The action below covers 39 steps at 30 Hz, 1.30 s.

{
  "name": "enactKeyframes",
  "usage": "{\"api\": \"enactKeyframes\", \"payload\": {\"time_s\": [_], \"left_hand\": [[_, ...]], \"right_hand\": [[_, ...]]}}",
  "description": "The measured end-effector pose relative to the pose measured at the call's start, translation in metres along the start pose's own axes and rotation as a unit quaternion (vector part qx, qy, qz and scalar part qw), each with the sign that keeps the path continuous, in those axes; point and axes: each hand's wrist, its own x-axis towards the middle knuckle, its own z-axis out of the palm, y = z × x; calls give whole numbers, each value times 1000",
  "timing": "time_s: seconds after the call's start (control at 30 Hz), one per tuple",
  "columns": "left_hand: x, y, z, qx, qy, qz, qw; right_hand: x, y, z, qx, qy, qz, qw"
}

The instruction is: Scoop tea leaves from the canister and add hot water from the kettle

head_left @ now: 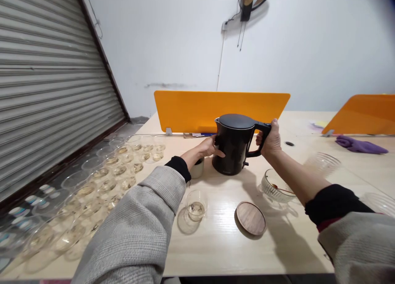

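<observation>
A black electric kettle point(230, 150) with a closed dark lid is upright at the middle of the table, its spout pointing left. My right hand point(271, 139) is wrapped round the kettle's handle. Against the left side of its body presses my left hand point(211, 147), thumb across the front and fingers partly hidden behind. Whether the kettle's base touches the table I cannot tell. Under my left wrist stands a small pale cup point(198, 170), partly covered. Closer to me are a clear glass cup point(196, 206) with some dry bits inside and a round wooden coaster point(251, 219).
Right of the kettle sits a glass bowl point(276, 189) with liquid and a spoon. Many clear cups point(119, 171) with dry contents crowd the table's left side. An orange divider point(222, 107) rises behind the kettle. A purple cloth point(359, 145) lies far right.
</observation>
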Motion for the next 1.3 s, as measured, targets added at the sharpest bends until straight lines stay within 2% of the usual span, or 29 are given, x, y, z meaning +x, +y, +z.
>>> {"api": "enactKeyframes", "payload": {"time_s": [0.1, 0.2, 0.3, 0.37, 0.4, 0.47, 0.5, 0.53, 0.6, 0.67, 0.7, 0.77, 0.83, 0.9, 0.97, 1.1, 1.3], "left_hand": [[-2, -1, 1, 14, 6, 0, 1000], [-1, 2, 1, 36, 17, 1, 999], [-9, 18, -4, 64, 37, 3, 997], [-28, 36, -11, 98, 70, 14, 993], [-44, 47, -14, 150, 106, 36, 982], [-87, 69, -19, 203, 130, 99, 965], [-113, 79, -21, 209, 134, 123, 961], [-140, 86, -22, 205, 148, 137, 958], [-194, 90, -21, 198, 168, 132, 957], [-236, 80, -17, 181, 183, 109, 960], [-251, 71, -14, 169, 182, 77, 966], [-270, 47, -7, 125, 170, 8, 977], [-276, 23, 2, 68, 138, -51, 987], [-274, 5, 10, 16, 116, -86, 989], [-272, -6, 17, -11, 106, -92, 990], [-271, -16, 23, -25, 104, -86, 990], [-271, -25, 21, -10, 104, -71, 992]], "right_hand": [[-1, 5, 1, 21, 26, -18, 999], [2, 8, 2, 16, 25, -4, 1000], [4, 1, 1, -80, 42, -47, 995], [-7, -12, -5, -156, 74, -119, 978], [-19, -20, -9, -184, 92, -162, 965], [-59, -36, -22, -212, 98, -221, 947], [-85, -41, -29, -263, 81, -273, 922], [-114, -43, -36, -316, 40, -293, 901], [-173, -35, -51, -407, -75, -296, 861], [-220, -13, -64, -473, -210, -295, 804], [-236, 1, -70, -511, -250, -291, 769], [-252, 32, -82, -579, -270, -279, 717], [-255, 57, -91, -619, -253, -260, 697], [-253, 71, -96, -628, -253, -249, 693], [-251, 77, -98, -622, -260, -250, 695], [-253, 79, -94, -602, -253, -257, 712], [-250, 80, -77, -577, -261, -233, 738]]}}
